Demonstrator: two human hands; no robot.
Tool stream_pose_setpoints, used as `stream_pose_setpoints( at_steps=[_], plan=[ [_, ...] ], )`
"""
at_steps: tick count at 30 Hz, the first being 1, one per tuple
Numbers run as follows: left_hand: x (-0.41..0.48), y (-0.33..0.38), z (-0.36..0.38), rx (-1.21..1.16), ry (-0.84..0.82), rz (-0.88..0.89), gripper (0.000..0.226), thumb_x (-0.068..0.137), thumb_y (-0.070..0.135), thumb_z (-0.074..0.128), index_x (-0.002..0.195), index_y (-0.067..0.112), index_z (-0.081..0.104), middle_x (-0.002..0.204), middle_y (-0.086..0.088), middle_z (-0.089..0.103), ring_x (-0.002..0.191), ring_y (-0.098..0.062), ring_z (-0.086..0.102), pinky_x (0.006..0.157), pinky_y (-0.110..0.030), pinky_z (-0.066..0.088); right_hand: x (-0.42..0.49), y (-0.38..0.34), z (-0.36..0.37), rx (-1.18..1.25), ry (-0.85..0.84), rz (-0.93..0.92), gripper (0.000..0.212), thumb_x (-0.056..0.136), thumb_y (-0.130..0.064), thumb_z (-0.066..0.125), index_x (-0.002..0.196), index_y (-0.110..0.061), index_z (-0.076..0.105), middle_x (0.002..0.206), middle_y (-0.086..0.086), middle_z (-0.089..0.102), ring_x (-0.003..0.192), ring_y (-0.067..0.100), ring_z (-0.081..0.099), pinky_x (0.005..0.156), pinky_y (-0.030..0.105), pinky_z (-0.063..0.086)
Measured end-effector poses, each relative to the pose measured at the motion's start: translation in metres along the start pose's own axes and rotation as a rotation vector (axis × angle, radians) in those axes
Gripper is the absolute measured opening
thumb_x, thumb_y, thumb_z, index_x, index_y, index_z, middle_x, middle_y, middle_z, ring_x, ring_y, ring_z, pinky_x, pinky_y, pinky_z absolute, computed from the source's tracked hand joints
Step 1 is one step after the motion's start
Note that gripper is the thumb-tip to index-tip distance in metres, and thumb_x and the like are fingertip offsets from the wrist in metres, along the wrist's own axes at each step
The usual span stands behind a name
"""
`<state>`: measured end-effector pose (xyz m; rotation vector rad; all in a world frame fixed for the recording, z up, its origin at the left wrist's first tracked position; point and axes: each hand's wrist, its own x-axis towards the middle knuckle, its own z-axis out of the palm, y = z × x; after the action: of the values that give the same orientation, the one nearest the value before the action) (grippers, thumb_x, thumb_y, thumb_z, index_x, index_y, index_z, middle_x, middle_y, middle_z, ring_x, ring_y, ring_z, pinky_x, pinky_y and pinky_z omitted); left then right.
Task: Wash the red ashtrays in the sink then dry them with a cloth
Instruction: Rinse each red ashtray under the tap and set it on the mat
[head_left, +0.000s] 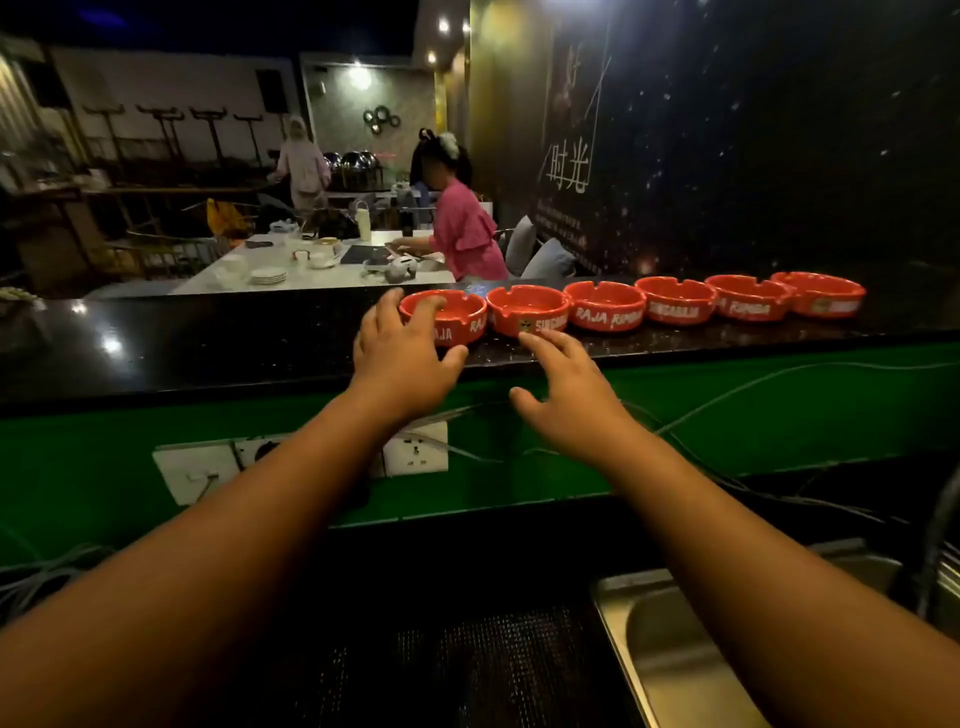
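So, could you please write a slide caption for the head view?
Left hand touches the first of six red ashtrays on a black counter; right hand reaches toward the second; sink below.

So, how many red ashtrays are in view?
6, in one row on the black counter: first ashtray touched by the left hand, then second, third, fourth, fifth, sixth rightwards.

Six red round ashtrays (605, 306) line a glossy black counter (208, 343). Left hand (402, 358) touches the leftmost ashtray (460, 318); right hand (566, 384) hovers open

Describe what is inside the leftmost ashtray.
Fingers of the left hand reach into the ashtray over its rim. The visible red floor shows nothing else; the part under the fingers is hidden.
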<state>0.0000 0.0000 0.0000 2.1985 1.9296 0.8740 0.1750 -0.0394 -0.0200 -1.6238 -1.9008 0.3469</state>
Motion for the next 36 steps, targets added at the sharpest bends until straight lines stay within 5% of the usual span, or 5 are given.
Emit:
stream_pose_setpoints(
  at_steps=[4,9,16,28,36],
  plan=[
    [0.032,-0.014,0.010,0.070,-0.076,-0.182,0.065,0.088,0.060,0.048,0.144,0.038,0.023,0.158,-0.017,0.001,0.144,-0.039,0.000,0.115,-0.055,0.007,0.020,-0.001,0.019,-0.273,-0.069,0.045,0.071,0.092,-0.042,0.053,0.151,-0.033,0.016,0.161,-0.002,0.006,0.148,0.023,0.000,0.118,0.048,0.010],
    [0.046,-0.016,0.021,0.107,-0.045,-0.157,0.062,0.087,0.062,0.048,0.136,0.027,0.035,0.133,-0.012,0.052,0.127,-0.037,0.038,0.105,-0.053,0.031,0.024,0.011,0.034,-0.361,0.012,0.027,0.069,0.092,-0.045,0.051,0.150,-0.036,0.015,0.161,-0.005,0.009,0.148,0.021,-0.002,0.116,0.048,0.005],
    [0.014,-0.015,0.007,0.055,0.055,-0.121,0.051,0.082,0.062,0.056,0.116,0.024,0.052,0.117,-0.012,0.060,0.121,-0.035,0.040,0.096,-0.045,0.036,0.016,0.009,0.030,-0.271,-0.008,-0.002,0.066,0.093,-0.042,0.050,0.150,-0.033,0.019,0.161,-0.004,0.008,0.148,0.021,-0.004,0.117,0.047,0.005],
    [-0.133,-0.034,-0.010,-0.215,0.039,-0.028,0.041,0.070,0.060,0.063,0.099,0.032,0.056,0.104,0.001,0.063,0.111,-0.027,0.054,0.093,-0.050,0.046,-0.096,0.023,0.058,0.120,0.021,-0.025,0.040,0.090,-0.027,0.059,0.129,-0.026,0.053,0.137,0.000,0.045,0.131,0.019,0.040,0.109,0.048,0.034],
    [-0.204,-0.035,0.032,-0.377,-0.131,-0.008,0.028,0.072,0.033,0.079,0.094,0.026,0.062,0.095,0.015,0.062,0.088,0.000,0.058,0.077,-0.009,0.042,-0.167,0.063,0.080,0.213,-0.009,0.096,0.026,0.093,-0.018,0.058,0.118,-0.016,0.063,0.116,-0.002,0.060,0.103,0.005,0.052,0.086,0.017,0.037]
  ],
)
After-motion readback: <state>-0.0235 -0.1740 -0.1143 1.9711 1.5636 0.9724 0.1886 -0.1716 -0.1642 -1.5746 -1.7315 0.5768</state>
